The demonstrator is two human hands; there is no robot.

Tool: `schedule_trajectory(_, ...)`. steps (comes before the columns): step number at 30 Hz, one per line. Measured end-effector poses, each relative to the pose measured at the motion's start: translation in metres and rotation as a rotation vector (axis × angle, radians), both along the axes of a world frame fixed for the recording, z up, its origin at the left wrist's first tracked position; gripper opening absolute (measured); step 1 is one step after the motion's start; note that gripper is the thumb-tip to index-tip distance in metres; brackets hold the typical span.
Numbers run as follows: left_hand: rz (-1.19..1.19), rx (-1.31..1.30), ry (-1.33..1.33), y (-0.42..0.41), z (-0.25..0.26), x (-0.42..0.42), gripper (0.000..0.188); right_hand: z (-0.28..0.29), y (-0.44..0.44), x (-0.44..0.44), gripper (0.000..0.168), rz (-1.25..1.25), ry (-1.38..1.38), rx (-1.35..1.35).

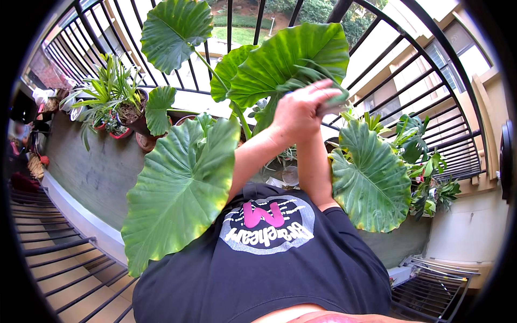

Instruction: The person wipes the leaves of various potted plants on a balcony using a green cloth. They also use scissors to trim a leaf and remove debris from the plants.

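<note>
Both forearms reach forward and meet before a large green elephant-ear leaf. My left hand is on top, its fingers curled over towards the right and blurred. Mostly hidden behind it is my right hand. A blurred green thing with leaf-like strands shows at and above the fingers; its kind and which hand holds it cannot be told. Broad leaves of the same kind flank the arms, one at the left and one at the right. A thick green stem rises left of the hands.
Black metal railings curve around the balcony. Potted plants stand at the left, among them a dark pot with strap-like leaves. More leafy plants are at the right. A clear plastic cup lies between the forearms. A folding metal rack stands lower right.
</note>
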State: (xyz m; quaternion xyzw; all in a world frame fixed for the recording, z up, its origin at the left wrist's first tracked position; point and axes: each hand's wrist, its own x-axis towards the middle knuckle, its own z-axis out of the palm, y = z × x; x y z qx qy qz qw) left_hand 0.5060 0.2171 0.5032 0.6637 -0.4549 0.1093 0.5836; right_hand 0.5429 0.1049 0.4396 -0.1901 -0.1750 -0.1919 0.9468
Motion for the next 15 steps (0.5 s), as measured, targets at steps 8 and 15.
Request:
schedule_trajectory(8, 0.088, -0.704, 0.411, 0.021, 0.032, 0.028, 0.023, 0.027, 0.002, -0.004, 0.052, -0.014, 0.034, 0.034)
schedule_trajectory(15, 0.17, -0.341, 0.399, -0.013, -0.03, 0.054, 0.036, 0.007, 0.004, -0.007, 0.051, -0.055, 0.125, -0.128)
